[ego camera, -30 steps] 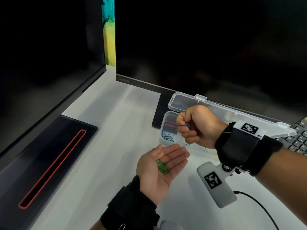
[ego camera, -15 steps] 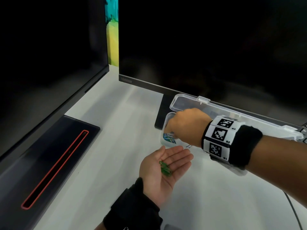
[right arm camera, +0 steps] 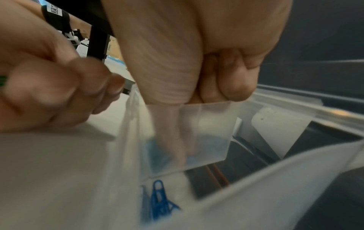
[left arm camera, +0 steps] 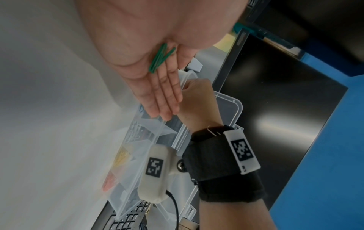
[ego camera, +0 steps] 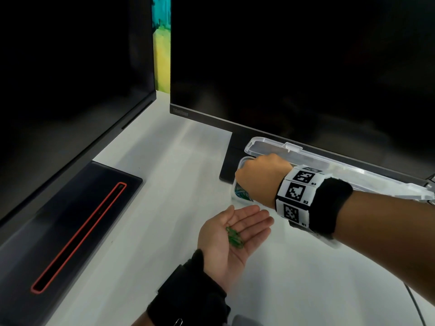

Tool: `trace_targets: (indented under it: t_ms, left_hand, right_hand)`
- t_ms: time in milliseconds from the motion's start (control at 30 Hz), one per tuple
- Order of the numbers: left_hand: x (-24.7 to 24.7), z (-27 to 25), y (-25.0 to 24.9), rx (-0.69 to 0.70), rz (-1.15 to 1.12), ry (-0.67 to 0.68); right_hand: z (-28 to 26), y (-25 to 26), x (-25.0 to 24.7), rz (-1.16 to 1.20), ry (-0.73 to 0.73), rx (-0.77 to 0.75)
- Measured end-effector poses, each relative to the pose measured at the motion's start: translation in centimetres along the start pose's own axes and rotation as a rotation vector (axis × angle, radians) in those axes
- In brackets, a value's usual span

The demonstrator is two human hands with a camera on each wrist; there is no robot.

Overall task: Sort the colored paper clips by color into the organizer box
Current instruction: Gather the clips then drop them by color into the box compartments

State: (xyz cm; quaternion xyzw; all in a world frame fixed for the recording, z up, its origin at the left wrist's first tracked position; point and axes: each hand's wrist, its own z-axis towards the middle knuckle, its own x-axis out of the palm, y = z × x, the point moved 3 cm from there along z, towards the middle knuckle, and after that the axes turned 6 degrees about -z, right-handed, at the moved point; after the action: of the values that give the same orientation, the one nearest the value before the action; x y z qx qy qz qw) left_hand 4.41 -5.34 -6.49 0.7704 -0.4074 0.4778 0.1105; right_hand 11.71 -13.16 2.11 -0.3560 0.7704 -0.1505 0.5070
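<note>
My left hand (ego camera: 235, 234) lies open, palm up, just in front of the clear organizer box (ego camera: 237, 171). A few green paper clips (ego camera: 234, 237) (left arm camera: 160, 59) rest on its palm. My right hand (ego camera: 261, 182) reaches down into the box's left end compartment, where blue paper clips (right arm camera: 159, 207) lie. Its thumb and forefinger (right arm camera: 173, 137) point down, pinched together behind the translucent wall, blurred, with blue at their tips; the other fingers are curled. Further compartments hold silver clips (left arm camera: 135, 132), yellow clips (left arm camera: 123, 157) and red clips (left arm camera: 108, 183).
The box's open lid (ego camera: 270, 147) leans back against a dark monitor (ego camera: 294, 67), whose stand (ego camera: 227, 165) sits just behind the box. A second monitor (ego camera: 58, 78) and its base with a red slot (ego camera: 77, 231) fill the left. A keyboard (left arm camera: 126, 221) lies past the box's right end.
My right hand turned over and dropped from above the box into the left end compartment, carrying a blue clip. The left palm with the green clips stayed put.
</note>
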Motion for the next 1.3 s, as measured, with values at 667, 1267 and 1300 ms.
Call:
trace_targets:
  t_ms: [667,1267,1300]
  left_hand:
    - [0.0,0.0,0.0,0.023,-0.002,-0.012]
    - [0.1,0.0,0.0,0.024,-0.023,0.005]
    - [0.1,-0.1,0.0,0.024,-0.024,0.005]
  right_hand:
    - [-4.7,-5.1,4.2,0.920,0.036,0.297]
    - [-4.0,-5.2,3.1,1.103,0.093,0.379]
    - [-4.0,-5.2,3.1,1.108,0.098,0.371]
